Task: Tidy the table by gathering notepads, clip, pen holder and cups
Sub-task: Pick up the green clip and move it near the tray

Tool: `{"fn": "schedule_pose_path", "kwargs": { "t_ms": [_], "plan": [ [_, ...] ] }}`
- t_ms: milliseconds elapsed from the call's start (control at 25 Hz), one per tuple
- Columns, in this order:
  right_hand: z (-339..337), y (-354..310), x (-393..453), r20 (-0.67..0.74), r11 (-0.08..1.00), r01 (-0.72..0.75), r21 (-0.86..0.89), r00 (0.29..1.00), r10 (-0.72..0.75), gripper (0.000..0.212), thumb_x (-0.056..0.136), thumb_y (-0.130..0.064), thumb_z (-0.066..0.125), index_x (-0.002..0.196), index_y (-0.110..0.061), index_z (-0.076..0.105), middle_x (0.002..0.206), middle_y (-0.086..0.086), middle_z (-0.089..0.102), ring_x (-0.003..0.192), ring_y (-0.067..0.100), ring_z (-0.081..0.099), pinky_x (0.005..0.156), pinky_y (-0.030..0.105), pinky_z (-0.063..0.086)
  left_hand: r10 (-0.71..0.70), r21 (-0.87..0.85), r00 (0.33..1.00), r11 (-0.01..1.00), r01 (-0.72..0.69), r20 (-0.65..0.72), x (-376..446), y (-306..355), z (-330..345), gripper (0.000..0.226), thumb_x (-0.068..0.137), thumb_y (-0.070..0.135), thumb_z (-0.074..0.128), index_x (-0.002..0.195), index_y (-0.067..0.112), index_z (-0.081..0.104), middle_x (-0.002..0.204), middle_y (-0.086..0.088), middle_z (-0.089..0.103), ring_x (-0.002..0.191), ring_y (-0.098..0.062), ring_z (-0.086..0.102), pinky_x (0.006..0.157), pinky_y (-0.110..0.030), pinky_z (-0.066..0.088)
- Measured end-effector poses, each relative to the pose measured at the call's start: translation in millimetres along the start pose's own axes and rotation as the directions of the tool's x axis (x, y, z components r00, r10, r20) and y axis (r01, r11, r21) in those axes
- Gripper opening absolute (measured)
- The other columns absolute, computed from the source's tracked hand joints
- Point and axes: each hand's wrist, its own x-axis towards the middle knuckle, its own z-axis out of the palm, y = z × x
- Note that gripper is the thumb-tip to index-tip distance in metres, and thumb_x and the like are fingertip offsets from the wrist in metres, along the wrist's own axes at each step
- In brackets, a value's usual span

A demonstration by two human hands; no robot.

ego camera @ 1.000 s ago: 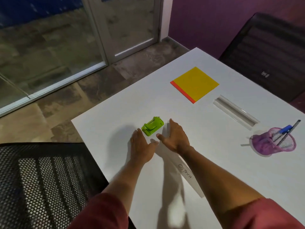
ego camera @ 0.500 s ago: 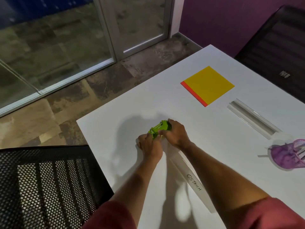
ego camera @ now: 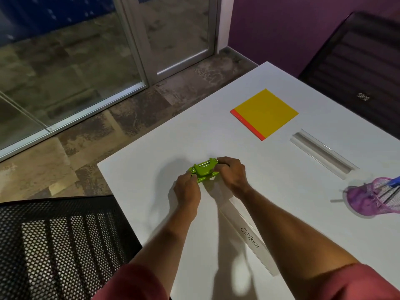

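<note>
Two hands on the green clip (ego camera: 204, 169), centre frame, on the white table (ego camera: 281, 202).
Left hand (ego camera: 187, 190) pinches its lower-left end, right hand (ego camera: 232, 175) curls round its upper-right end; the long axis runs between them. The yellow notepad (ego camera: 265, 112) lies well apart to the upper right, likely nearer the right hand.

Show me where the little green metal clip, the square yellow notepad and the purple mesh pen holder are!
Green metal clip (ego camera: 204, 169), head view: on its flat top plate.
Square yellow notepad (ego camera: 267, 111), head view: on the middle of its yellow cover.
Purple mesh pen holder (ego camera: 363, 197), head view: on its mesh side wall.
</note>
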Motion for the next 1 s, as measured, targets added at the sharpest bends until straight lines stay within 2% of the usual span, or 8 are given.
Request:
{"fn": "schedule_pose_path", "kwargs": {
  "t_ms": [80, 240, 400, 600, 680, 760, 840, 1000],
  "plan": [
    [-5.9, -4.1, -3.1, -0.034, 1.000, 0.002, 0.030, 0.999, -0.001, 0.039, 0.073, -0.017, 0.056, 0.106, -0.018, 0.077, 0.098, -0.002, 0.076, 0.093, 0.010, 0.065, 0.077, 0.015, 0.048, 0.059, -0.037, 0.998, 0.998, -0.060, -0.009, -1.1, 4.6, -5.3, 0.028, 0.090, 0.007, 0.049, 0.103, 0.011, 0.073, 0.104, -0.012, 0.071, 0.091, -0.030, 0.059, 0.078, -0.031, 0.044],
    [-25.6, -12.6, -13.7, -0.114, 0.993, 0.036, 0.112, 0.993, -0.023, 0.029, 0.078, -0.011, 0.062, 0.100, -0.020, 0.079, 0.091, -0.006, 0.078, 0.094, 0.009, 0.070, 0.093, 0.029, 0.055, 0.115, -0.148, 0.992, 0.982, -0.121, -0.050, -8.2, 19.4, -13.3, 0.028, 0.085, 0.001, 0.056, 0.105, 0.006, 0.075, 0.102, -0.010, 0.076, 0.089, -0.024, 0.064, 0.087, -0.027, 0.050],
    [-53.2, -11.7, -28.4, -0.190, 0.982, 0.055, 0.182, 0.982, -0.020, 0.028, 0.078, -0.004, 0.063, 0.098, -0.015, 0.079, 0.091, 0.001, 0.077, 0.094, 0.017, 0.072, 0.095, 0.038, 0.055, 0.149, -0.215, 0.989, 0.965, -0.149, -0.017, -21.2, 35.1, -11.4, 0.021, 0.079, 0.002, 0.064, 0.092, 0.011, 0.078, 0.085, -0.008, 0.077, 0.087, -0.032, 0.069, 0.088, -0.039, 0.056],
    [-92.4, 1.5, -55.7, -0.291, 0.951, 0.009, 0.309, 0.953, 0.085, 0.021, 0.078, 0.000, 0.071, 0.092, -0.014, 0.077, 0.092, 0.007, 0.076, 0.096, 0.024, 0.071, 0.097, 0.040, 0.054, 0.114, -0.356, 0.978, 0.934, -0.044, 0.178, -48.8, 51.5, -1.8, 0.020, 0.078, -0.004, 0.070, 0.083, 0.014, 0.074, 0.075, -0.002, 0.072, 0.080, -0.024, 0.069, 0.089, -0.038, 0.058],
    [-109.9, 9.2, -70.1, -0.315, 0.931, -0.004, 0.364, 0.941, 0.127, 0.021, 0.077, -0.001, 0.074, 0.096, -0.010, 0.077, 0.098, 0.012, 0.075, 0.101, 0.027, 0.070, 0.099, 0.042, 0.053, 0.132, -0.352, 0.964, 0.935, -0.043, 0.232, -61.6, 54.7, 4.3, 0.016, 0.078, -0.004, 0.072, 0.082, 0.012, 0.074, 0.072, 0.000, 0.071, 0.071, -0.019, 0.068, 0.080, -0.031, 0.059],
    [-129.3, 19.1, -88.8, -0.332, 0.909, -0.005, 0.416, 0.930, 0.157, 0.020, 0.078, 0.000, 0.075, 0.096, -0.006, 0.076, 0.099, 0.015, 0.074, 0.101, 0.030, 0.070, 0.097, 0.043, 0.054, 0.148, -0.339, 0.948, 0.940, -0.045, 0.283, -77.6, 58.2, 11.3, 0.014, 0.079, -0.002, 0.072, 0.090, 0.006, 0.076, 0.073, -0.001, 0.071, 0.063, -0.013, 0.067, 0.064, -0.021, 0.059],
    [-147.4, 29.7, -107.9, -0.351, 0.889, -0.007, 0.458, 0.918, 0.188, 0.019, 0.078, 0.002, 0.075, 0.096, -0.002, 0.076, 0.100, 0.018, 0.074, 0.100, 0.031, 0.070, 0.095, 0.043, 0.056, 0.166, -0.337, 0.922, 0.941, -0.041, 0.350, -94.5, 60.7, 20.0, 0.015, 0.081, -0.002, 0.073, 0.094, 0.004, 0.075, 0.077, -0.004, 0.071, 0.064, -0.012, 0.068, 0.056, -0.014, 0.056],
    [-181.0, 56.5, -147.1, -0.434, 0.863, -0.006, 0.506, 0.863, 0.260, 0.020, 0.078, 0.005, 0.074, 0.098, 0.004, 0.074, 0.102, 0.022, 0.073, 0.098, 0.033, 0.070, 0.092, 0.041, 0.057, 0.188, -0.323, 0.856, 0.946, -0.026, 0.481, -135.3, 63.3, 42.6, 0.020, 0.081, -0.007, 0.072, 0.100, -0.004, 0.071, 0.091, -0.016, 0.071, 0.075, -0.021, 0.070, 0.059, -0.015, 0.058]
  ]
}}
